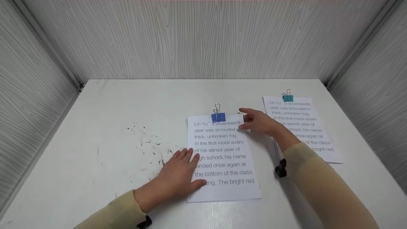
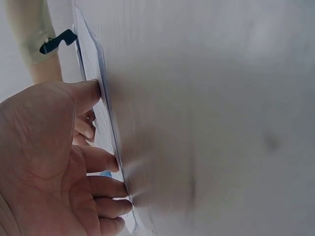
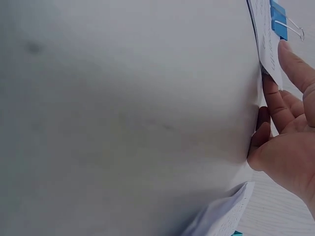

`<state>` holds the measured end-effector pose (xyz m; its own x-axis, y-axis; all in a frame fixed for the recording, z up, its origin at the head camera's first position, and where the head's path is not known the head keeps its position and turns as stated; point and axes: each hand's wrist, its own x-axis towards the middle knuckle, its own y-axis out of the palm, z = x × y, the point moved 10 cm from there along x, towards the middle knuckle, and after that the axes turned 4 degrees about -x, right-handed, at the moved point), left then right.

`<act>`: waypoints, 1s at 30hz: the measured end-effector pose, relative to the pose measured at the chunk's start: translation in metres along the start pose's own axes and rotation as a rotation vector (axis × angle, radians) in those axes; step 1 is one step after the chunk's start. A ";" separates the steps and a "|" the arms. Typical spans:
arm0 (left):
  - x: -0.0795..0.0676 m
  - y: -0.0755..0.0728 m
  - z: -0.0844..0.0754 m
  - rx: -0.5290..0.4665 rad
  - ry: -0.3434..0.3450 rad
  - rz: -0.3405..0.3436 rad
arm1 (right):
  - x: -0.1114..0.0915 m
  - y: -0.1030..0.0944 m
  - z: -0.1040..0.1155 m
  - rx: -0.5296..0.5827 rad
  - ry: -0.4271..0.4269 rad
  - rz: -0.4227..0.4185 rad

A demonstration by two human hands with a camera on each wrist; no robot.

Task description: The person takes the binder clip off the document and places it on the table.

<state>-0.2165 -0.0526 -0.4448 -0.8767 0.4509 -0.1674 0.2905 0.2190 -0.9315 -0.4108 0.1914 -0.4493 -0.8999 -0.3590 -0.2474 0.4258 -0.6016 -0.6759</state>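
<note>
On the near side of the table [image 1: 136, 98], the left hand [image 1: 178, 173] lies along the left edge of the stack of paper [image 1: 222, 157], its grip flat and loose, fingers almost straight, thumb over the lower printed lines. This stack is placed a little right of the table's middle; it is white, upright in format, with large grey letters beginning "Lin Yu's seventeenth", and its thin layers are visible at the edge. Farther, the right hand [image 1: 259, 122] is at the upper right corner of it, its grip parted, thumb and forefinger well separated, other fingers bent; how firmly they touch the paper, I cannot tell. At the top edge sits a blue binder clip [image 1: 218, 117] with wire handles. To the right, a second stack [image 1: 302, 124] with similar print carries a teal clip [image 1: 287, 98]. Behind is a wood-grained wall [image 1: 203, 38].
</note>
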 end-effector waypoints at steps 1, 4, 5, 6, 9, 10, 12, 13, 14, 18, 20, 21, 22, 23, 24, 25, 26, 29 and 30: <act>0.000 0.000 0.000 0.001 0.000 0.000 | 0.000 0.001 0.001 -0.003 0.003 0.000; 0.000 0.000 0.001 -0.004 0.000 -0.005 | -0.001 0.003 0.002 -0.010 0.005 0.001; -0.001 0.000 0.001 -0.005 -0.001 -0.007 | -0.001 0.003 0.003 -0.010 0.006 0.000; -0.001 0.000 0.001 -0.004 0.000 -0.009 | -0.001 0.004 0.003 -0.007 0.009 0.000; -0.001 -0.001 0.000 -0.005 0.000 -0.011 | -0.002 0.005 0.002 0.027 0.019 -0.007; -0.001 0.000 0.000 -0.005 0.000 -0.012 | -0.003 0.005 0.002 0.039 0.019 -0.011; -0.002 -0.001 0.000 -0.005 -0.001 -0.012 | -0.004 0.005 0.003 0.067 0.014 -0.018; -0.001 -0.001 0.001 -0.005 -0.003 -0.011 | -0.004 0.005 0.004 0.079 0.007 -0.023; -0.001 -0.001 0.001 -0.007 -0.003 -0.012 | -0.005 0.005 0.005 0.093 -0.004 -0.028; -0.002 -0.003 0.001 -0.006 0.000 -0.015 | -0.008 0.004 0.010 0.154 -0.060 -0.039; -0.001 -0.003 0.000 -0.009 0.005 -0.018 | -0.010 0.004 0.010 0.191 -0.070 -0.042; -0.001 -0.003 0.000 -0.010 0.007 -0.019 | -0.011 0.003 0.010 0.206 -0.069 -0.045; -0.001 -0.004 0.000 -0.011 0.009 -0.021 | -0.012 0.003 0.010 0.218 -0.061 -0.048; -0.001 -0.004 0.000 -0.014 0.012 -0.021 | -0.012 0.003 0.009 0.230 -0.047 -0.050; -0.001 -0.004 0.000 -0.014 0.013 -0.020 | -0.013 0.003 0.008 0.243 -0.029 -0.054; -0.001 -0.004 0.000 -0.011 0.013 -0.017 | -0.014 0.003 0.006 0.254 -0.014 -0.063; -0.001 -0.003 0.000 -0.009 0.013 -0.014 | -0.014 0.003 0.006 0.270 -0.003 -0.069; -0.001 -0.002 -0.001 -0.001 0.013 -0.009 | -0.016 0.003 0.007 0.316 0.012 -0.074; -0.001 -0.002 -0.001 0.003 0.012 -0.007 | -0.016 0.003 0.009 0.327 0.006 -0.071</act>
<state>-0.2155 -0.0526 -0.4423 -0.8743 0.4594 -0.1568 0.2828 0.2194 -0.9338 -0.3942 0.1889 -0.4414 -0.9285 -0.3047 -0.2123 0.3689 -0.8222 -0.4335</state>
